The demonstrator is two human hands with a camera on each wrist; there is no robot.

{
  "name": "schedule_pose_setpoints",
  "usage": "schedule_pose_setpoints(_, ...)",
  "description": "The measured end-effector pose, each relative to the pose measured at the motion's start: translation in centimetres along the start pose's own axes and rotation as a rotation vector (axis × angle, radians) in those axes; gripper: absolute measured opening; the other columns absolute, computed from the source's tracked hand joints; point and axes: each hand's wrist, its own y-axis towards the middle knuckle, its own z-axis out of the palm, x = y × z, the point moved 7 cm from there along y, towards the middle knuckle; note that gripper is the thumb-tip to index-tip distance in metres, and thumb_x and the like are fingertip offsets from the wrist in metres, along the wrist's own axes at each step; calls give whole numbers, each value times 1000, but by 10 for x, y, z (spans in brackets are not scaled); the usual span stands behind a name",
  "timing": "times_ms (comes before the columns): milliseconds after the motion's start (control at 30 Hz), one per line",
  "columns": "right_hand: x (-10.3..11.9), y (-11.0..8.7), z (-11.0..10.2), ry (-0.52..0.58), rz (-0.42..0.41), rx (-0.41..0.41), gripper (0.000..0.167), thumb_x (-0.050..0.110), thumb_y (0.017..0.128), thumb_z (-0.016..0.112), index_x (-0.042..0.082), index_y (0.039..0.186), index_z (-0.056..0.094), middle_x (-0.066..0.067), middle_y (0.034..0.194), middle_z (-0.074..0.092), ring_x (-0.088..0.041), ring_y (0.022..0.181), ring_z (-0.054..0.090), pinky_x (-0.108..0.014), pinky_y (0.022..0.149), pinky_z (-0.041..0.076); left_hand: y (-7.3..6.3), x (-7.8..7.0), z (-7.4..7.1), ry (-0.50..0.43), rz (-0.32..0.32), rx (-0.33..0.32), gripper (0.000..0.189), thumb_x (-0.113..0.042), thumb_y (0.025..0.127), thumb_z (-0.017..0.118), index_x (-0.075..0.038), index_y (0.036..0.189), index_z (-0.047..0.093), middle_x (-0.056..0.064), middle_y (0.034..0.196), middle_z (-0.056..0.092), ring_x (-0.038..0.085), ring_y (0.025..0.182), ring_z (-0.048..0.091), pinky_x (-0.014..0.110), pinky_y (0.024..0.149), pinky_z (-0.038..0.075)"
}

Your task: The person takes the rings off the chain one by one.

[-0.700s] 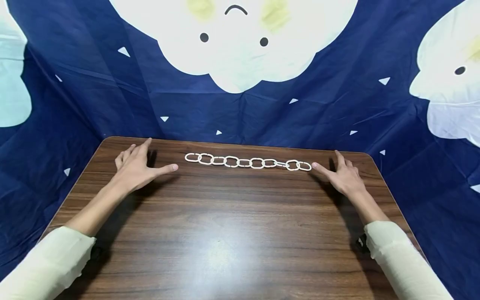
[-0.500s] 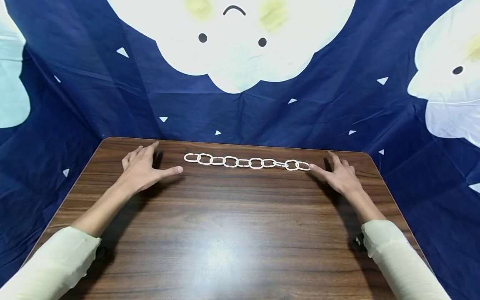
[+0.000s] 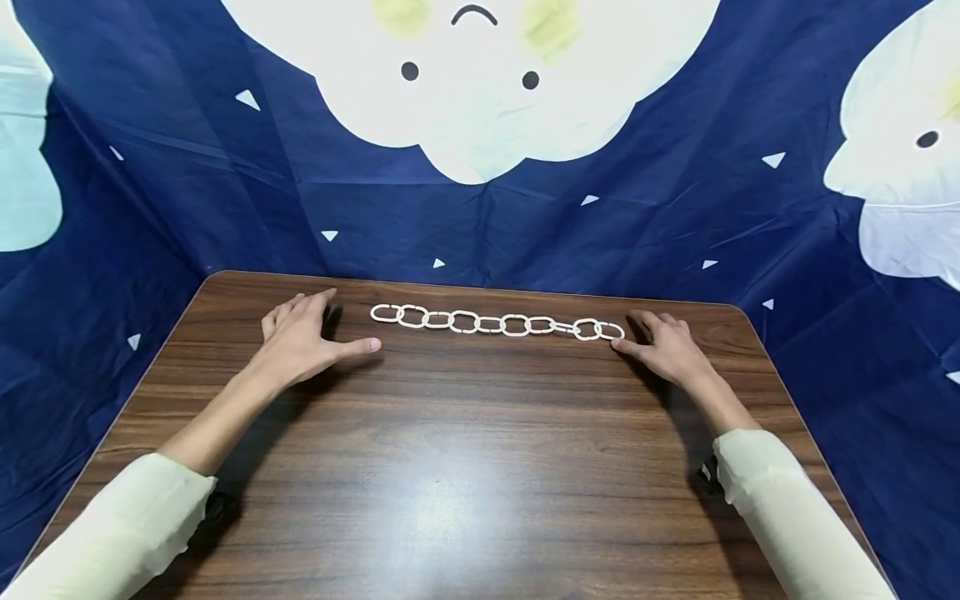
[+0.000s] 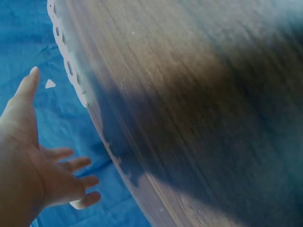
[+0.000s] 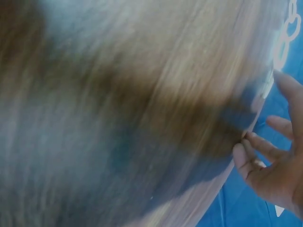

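Note:
A chain of white plastic links (image 3: 490,324) lies stretched from left to right near the far edge of the table. My left hand (image 3: 296,340) is spread to the left of the chain, thumb stretched toward its left end link, with a gap between. In the left wrist view that hand (image 4: 42,156) holds nothing, and part of the chain (image 4: 64,52) shows beyond the thumb. My right hand (image 3: 670,346) is at the chain's right end, thumb tip right at the last link. The right wrist view shows the right hand (image 5: 279,156) with fingers loosely bent, close by the chain (image 5: 287,38).
The brown wood-grain table (image 3: 450,450) has rounded far corners. Behind and beside it hangs a dark blue cloth (image 3: 247,208) printed with white clouds and small triangles. Light sleeves (image 3: 787,500) cover both forearms, and light glares off the table's middle.
Both hands have moved inward toward the chain's ends. The right thumb has gone from just beside the last link to its near edge. The chain lies as before.

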Motion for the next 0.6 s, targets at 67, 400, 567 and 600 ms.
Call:
schedule_pose_setpoints(67, 2, 2, 1, 3, -10, 8, 87, 60, 106, 72, 8, 170, 46, -34, 168, 47, -61, 152, 39, -79, 124, 36, 0, -1, 1, 4, 1, 5, 139, -89, 83, 79, 2, 175, 28, 34, 176, 39, 63, 165, 24, 79, 129, 12)
schedule_pose_setpoints(400, 12, 11, 1, 43, -58, 27, 70, 43, 107, 77, 4, 162, 57, -33, 163, 52, -61, 157, 37, -76, 130, 32, -2, -1, 2, 10, -3, 7, 140, -91, 81, 79, 1, 175, 30, 35, 175, 39, 66, 164, 23, 81, 127, 13)
schedule_pose_setpoints(567, 10, 14, 2, 65, -93, -4, 64, 42, 105, 80, 3, 153, 66, -29, 148, 62, -54, 140, 53, -71, 122, 41, -1, -2, 5, 11, -2, 20, 139, -92, 80, 79, -1, 174, 32, 35, 174, 41, 66, 164, 24, 81, 126, 14)
schedule_pose_setpoints(600, 10, 15, 2, 72, -99, -5, 64, 42, 104, 81, 3, 152, 66, -29, 146, 63, -53, 136, 55, -70, 120, 43, -1, -2, 6, 8, -2, 20, 139, -92, 80, 79, -1, 174, 32, 35, 174, 41, 66, 164, 23, 81, 126, 14)
